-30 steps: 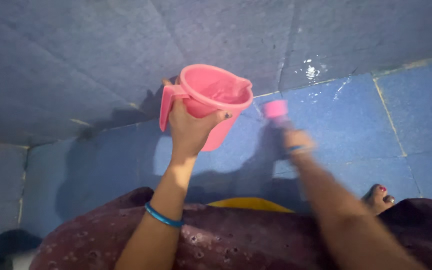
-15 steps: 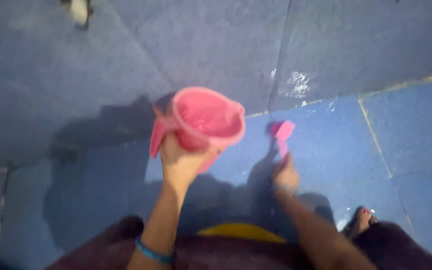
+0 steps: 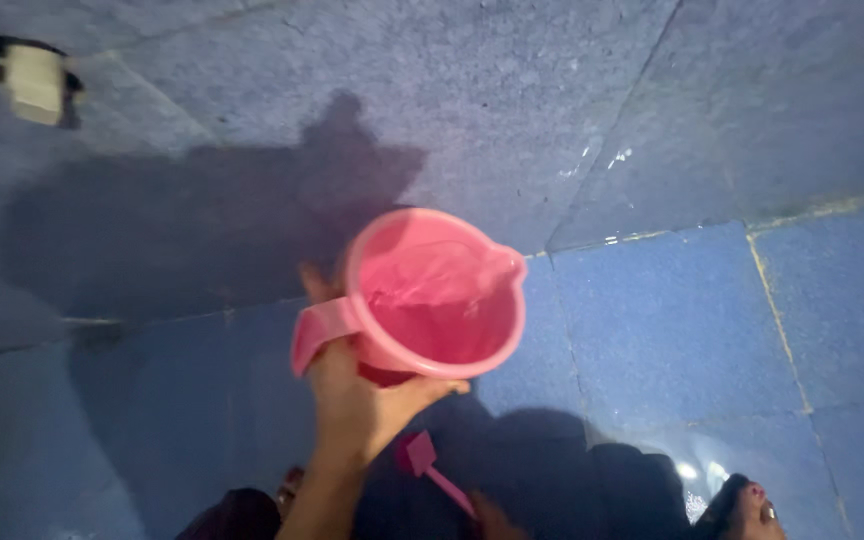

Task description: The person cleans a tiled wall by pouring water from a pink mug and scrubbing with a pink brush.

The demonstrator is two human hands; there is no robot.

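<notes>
Head view: my left hand (image 3: 357, 400) is gripping the pink plastic jug (image 3: 430, 295) from beneath, mouth up above the wet blue tiled floor (image 3: 672, 320), keeping its water level, while my right hand (image 3: 492, 520), barely visible, is grasping a thin pink handled tool (image 3: 430, 468).

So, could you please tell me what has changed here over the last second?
The right hand has dropped toward the bottom edge, taking the pink brush below the pink jug. The left hand keeps its grip on the jug, which now sits lower in view. The blue tiled floor remains wet.
</notes>
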